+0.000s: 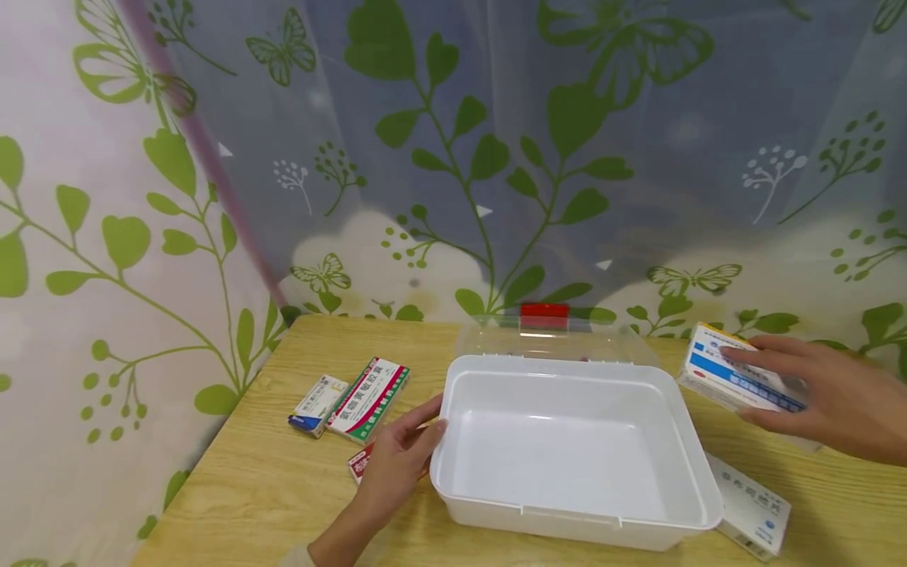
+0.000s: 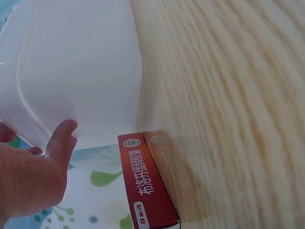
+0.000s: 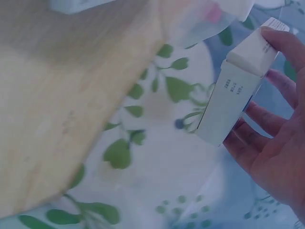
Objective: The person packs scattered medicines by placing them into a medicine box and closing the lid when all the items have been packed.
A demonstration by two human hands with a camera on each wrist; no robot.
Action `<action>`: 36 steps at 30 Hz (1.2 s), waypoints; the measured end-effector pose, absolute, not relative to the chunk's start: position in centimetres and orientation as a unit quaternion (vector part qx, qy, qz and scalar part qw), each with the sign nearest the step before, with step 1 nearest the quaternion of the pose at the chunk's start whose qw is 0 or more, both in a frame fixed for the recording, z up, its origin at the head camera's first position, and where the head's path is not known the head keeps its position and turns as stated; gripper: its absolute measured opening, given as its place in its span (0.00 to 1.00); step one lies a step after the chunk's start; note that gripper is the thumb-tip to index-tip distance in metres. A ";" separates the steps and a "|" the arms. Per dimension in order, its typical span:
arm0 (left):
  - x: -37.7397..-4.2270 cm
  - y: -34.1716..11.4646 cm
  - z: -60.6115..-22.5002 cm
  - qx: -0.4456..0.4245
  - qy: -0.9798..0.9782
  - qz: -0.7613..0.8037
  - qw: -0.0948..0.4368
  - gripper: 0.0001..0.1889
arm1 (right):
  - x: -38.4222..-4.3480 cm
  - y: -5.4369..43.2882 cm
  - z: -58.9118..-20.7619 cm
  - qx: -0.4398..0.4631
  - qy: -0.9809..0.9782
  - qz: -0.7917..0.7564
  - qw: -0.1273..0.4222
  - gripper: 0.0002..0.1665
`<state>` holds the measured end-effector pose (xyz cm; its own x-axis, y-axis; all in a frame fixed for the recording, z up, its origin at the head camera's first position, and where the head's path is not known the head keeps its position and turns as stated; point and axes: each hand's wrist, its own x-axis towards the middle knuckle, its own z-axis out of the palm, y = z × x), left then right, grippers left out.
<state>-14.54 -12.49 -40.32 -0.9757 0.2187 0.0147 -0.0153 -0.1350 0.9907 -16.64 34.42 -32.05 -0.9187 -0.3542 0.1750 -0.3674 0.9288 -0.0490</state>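
A white plastic storage box point(image 1: 567, 449) stands on the table with its clear lid point(image 1: 560, 340) folded back behind it. My left hand point(image 1: 400, 457) touches the box's left side near the rim; in the left wrist view the fingertips of the left hand point(image 2: 33, 176) lie against the outer wall. Beside that hand is a red medicine box point(image 2: 145, 186), partly covered by it in the head view. My right hand point(image 1: 822, 386) holds a white and blue medicine box point(image 1: 737, 366) in the air right of the storage box, thumb on one side and fingers on the other.
At the left lie a green, white and red medicine box point(image 1: 368, 400) and a small white and blue one point(image 1: 319, 405). Another white medicine box point(image 1: 751, 508) lies against the storage box's right side. A leaf-patterned curtain point(image 1: 489, 181) hangs behind the wooden table point(image 1: 248, 472).
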 end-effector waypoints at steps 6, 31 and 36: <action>-14.5 -12.6 -40.4 0.077 0.656 0.747 0.077 0.25 | -17.6 31.5 -29.4 0.214 -0.975 0.020 0.065 0.47; -14.4 -12.7 -40.3 0.068 0.665 0.741 0.070 0.25 | -21.0 18.3 -26.3 0.366 -0.915 0.167 -0.009 0.39; -14.4 -12.6 -40.3 0.072 0.662 0.743 0.073 0.25 | -21.2 16.7 -27.3 0.378 -0.908 0.173 -0.044 0.38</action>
<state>-14.43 -12.64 -40.33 -0.9789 0.2042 0.0095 -0.0140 -0.1135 0.9934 -21.23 16.70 -27.29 -0.7097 -0.7025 0.0520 -0.6724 0.6536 -0.3473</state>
